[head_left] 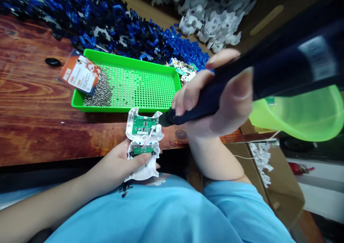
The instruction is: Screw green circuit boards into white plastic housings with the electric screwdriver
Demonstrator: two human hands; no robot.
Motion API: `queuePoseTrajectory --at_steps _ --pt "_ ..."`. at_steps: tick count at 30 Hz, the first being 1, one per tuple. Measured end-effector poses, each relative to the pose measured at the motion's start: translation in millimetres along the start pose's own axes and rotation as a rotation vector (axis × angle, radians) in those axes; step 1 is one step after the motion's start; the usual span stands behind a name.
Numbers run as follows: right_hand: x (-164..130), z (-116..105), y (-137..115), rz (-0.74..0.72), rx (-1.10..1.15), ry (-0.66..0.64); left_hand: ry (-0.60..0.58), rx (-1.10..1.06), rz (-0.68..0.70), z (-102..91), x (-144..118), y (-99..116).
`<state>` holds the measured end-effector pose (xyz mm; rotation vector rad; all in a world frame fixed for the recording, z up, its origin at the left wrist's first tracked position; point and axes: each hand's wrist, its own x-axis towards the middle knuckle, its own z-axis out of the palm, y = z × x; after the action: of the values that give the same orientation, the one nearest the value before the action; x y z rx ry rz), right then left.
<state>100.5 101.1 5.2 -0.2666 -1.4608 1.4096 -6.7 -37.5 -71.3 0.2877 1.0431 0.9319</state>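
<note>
My left hand (122,164) grips the white housing (143,146) at the desk (32,128) edge, thumb on the lower circuit board (143,150); the upper board (143,124) lies exposed. My right hand (215,96) is closed round the dark powered driver (268,67), tip at the housing's upper right corner. I judge fastening is underway, housing not yet closed. Beyond: green tray (126,108) holding screws (99,92), then blue parts (129,28).

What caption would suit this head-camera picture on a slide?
Left hand holds a white shell with green circuit boards; right hand aims a dark electric screwdriver at it, beside a green screw tray.
</note>
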Motion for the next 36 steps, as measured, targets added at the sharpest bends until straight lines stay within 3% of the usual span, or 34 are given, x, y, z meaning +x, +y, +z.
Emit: queuePoseTrajectory --at_steps 5,10,16,22,36 --pt "33.0 15.3 9.9 -0.13 0.013 0.218 -0.055 -0.039 -0.015 0.3 1.3 3.3" --pt "73.8 23.6 57.0 -0.206 -0.01 0.097 -0.023 -0.083 -0.04 4.4 -2.3 8.7" --pt "99.2 26.6 97.5 -0.128 -0.039 0.092 -0.139 -0.148 -0.051 -2.2 -3.3 9.3" --pt "104.8 24.5 104.4 -0.055 -0.153 0.144 -0.171 -0.197 -0.044 -2.6 -3.2 9.6" --pt "103.2 24.3 108.2 -0.106 -0.124 0.163 -0.15 -0.171 -0.039 -2.3 -1.8 6.6"
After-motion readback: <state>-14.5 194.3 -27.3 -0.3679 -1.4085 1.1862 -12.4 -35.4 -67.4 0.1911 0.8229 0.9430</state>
